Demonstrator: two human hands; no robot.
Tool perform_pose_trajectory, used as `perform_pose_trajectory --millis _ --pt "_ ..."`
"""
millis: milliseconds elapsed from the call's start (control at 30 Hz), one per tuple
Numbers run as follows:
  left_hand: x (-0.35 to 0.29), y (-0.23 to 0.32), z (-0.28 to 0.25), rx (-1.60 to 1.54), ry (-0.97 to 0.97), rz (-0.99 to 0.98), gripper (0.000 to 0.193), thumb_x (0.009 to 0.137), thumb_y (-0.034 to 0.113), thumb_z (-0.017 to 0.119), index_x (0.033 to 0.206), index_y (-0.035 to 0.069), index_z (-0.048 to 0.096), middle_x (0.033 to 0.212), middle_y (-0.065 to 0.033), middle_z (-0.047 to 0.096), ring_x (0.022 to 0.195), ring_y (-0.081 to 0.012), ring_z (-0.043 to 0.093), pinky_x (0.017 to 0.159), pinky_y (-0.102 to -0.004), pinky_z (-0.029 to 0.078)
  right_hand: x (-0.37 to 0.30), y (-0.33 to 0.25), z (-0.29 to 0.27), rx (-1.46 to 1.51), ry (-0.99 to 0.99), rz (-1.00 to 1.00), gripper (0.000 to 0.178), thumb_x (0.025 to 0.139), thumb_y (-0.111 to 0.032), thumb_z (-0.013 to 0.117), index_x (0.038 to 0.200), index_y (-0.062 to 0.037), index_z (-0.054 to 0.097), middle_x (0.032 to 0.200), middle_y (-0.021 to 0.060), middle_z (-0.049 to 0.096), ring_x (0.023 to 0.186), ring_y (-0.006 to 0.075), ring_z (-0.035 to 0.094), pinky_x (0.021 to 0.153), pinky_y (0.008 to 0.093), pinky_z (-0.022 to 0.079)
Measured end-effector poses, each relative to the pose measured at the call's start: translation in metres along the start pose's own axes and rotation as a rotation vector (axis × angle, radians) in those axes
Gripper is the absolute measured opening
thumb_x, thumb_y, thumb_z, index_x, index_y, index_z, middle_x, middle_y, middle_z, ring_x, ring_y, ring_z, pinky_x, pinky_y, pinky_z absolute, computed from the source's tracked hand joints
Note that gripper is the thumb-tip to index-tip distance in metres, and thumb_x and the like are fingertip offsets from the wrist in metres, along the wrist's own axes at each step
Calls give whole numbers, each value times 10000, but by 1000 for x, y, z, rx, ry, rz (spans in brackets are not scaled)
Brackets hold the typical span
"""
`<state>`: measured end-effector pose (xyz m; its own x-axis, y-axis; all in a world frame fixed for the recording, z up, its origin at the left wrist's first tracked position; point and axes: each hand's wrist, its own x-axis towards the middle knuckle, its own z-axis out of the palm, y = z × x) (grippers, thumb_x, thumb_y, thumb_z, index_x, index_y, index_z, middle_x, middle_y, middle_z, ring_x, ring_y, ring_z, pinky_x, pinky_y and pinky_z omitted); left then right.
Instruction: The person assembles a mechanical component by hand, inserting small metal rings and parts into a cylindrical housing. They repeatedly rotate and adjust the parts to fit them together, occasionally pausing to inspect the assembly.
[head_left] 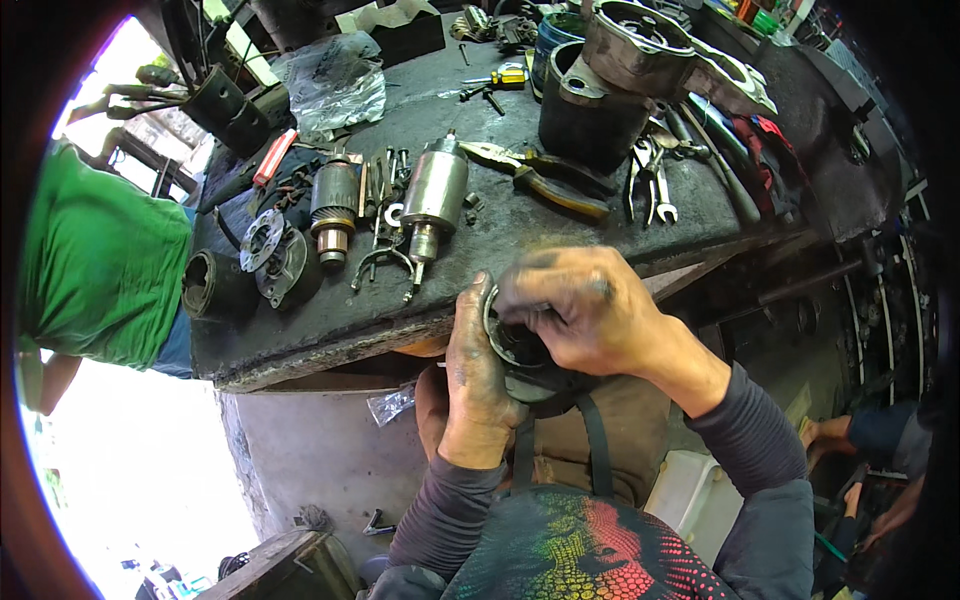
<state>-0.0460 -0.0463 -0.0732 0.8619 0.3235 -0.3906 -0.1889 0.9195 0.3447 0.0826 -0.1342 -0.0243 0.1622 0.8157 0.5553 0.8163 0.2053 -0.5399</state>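
My left hand is wrapped round a dark, round metal housing with an open mouth, held just off the bench's front edge. Over that mouth is my right hand, its fingers curled and pressed together at the rim, a little blurred. Whatever sits between those fingers is hidden. On the bench nearest the hands lie a silver cylindrical solenoid, a metal fork lever and a motor armature with a copper-coloured end. Left of these is a round end plate.
The dark workbench carries pliers, wrenches, a yellow screwdriver, a clear plastic bag and a black pot with a metal casing on top. A person in a green shirt stands at the left.
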Motion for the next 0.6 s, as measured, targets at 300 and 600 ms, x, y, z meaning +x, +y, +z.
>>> perform_pose_trajectory --millis 300,600 --pt "0 0 2 98 85 74 455 1094 444 501 1334 80 631 1259 -95 700 1149 -248 697 998 -426 591 7 1 -6 -45 -36 58 253 737 -14 773 982 -74 750 872 128 745 819 364 726 697 444 589" --pt "-1 2 5 64 75 -21 482 1102 448 480 1361 64 615 1304 -123 689 1181 -266 696 1012 -438 589 5 0 -8 -77 4 78 178 759 -16 777 921 -80 741 890 121 742 831 356 727 701 427 588"
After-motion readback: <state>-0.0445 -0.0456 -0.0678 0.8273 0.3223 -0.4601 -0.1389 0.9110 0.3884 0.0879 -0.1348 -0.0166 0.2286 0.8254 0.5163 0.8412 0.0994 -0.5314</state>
